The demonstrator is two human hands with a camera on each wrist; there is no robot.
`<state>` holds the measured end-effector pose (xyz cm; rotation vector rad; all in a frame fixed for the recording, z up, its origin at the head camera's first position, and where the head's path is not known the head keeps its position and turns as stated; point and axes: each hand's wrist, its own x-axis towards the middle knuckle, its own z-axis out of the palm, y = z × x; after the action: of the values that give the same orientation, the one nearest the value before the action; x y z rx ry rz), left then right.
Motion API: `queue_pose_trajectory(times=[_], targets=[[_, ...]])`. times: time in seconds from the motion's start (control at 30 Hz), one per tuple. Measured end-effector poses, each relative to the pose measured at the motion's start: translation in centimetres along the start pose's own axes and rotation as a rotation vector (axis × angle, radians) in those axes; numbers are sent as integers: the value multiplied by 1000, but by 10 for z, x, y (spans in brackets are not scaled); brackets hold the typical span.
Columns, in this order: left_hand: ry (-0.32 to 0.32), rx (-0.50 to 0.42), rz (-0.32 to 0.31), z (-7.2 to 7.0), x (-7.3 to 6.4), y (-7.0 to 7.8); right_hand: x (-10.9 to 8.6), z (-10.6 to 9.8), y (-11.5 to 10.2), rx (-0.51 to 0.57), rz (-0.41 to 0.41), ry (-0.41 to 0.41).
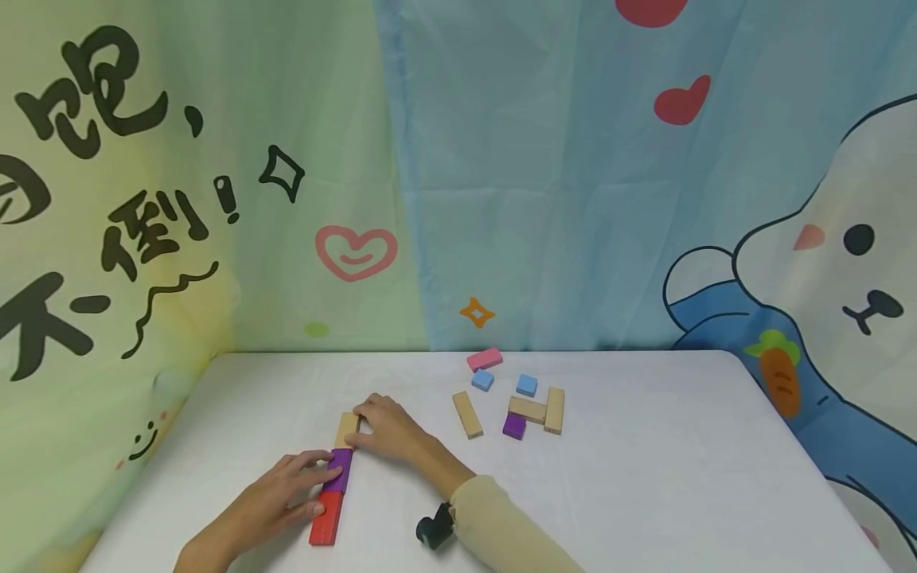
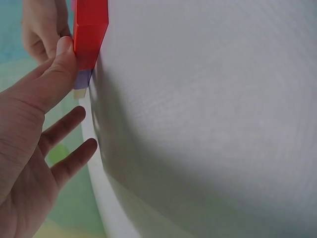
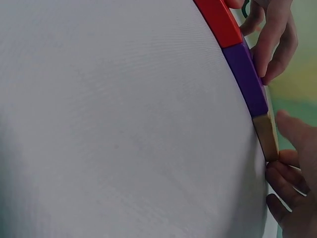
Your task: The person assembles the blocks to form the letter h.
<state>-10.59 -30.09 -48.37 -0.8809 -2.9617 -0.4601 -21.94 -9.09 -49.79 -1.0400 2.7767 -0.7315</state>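
Three blocks form a straight row end to end on the left of the table: a red block [image 1: 326, 517] nearest, a purple block [image 1: 338, 471] in the middle, a plain wooden block [image 1: 347, 430] farthest. My left hand [image 1: 275, 497] rests along the row, its extended fingers on the purple block and its thumb against the red block. My right hand [image 1: 392, 430] holds the wooden block, fingertips at its far end and thumb by its side. In the right wrist view the wooden block [image 3: 266, 138] meets the purple block [image 3: 246, 79].
Right of the row lie a pink block [image 1: 485, 359], two blue blocks [image 1: 483, 380], a lone wooden block [image 1: 468, 415], and two more wooden blocks [image 1: 555, 411] beside a purple one [image 1: 514, 426]. A printed curtain [image 1: 530, 199] hangs behind the white table [image 1: 680, 477].
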Motion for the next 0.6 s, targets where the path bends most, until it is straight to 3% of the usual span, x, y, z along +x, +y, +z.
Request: queue_pose_trajectory(times=[0.17,0.43,0.6], targets=[[-29,-22,-33,-1,0,1,1,3,0,-43,-17,16],[-9,49,4,-2,3,0,0,2,-1,-33,-11,13],[-48,35,-5,-7,7,0,-1,3,-2,-35,-9,13]])
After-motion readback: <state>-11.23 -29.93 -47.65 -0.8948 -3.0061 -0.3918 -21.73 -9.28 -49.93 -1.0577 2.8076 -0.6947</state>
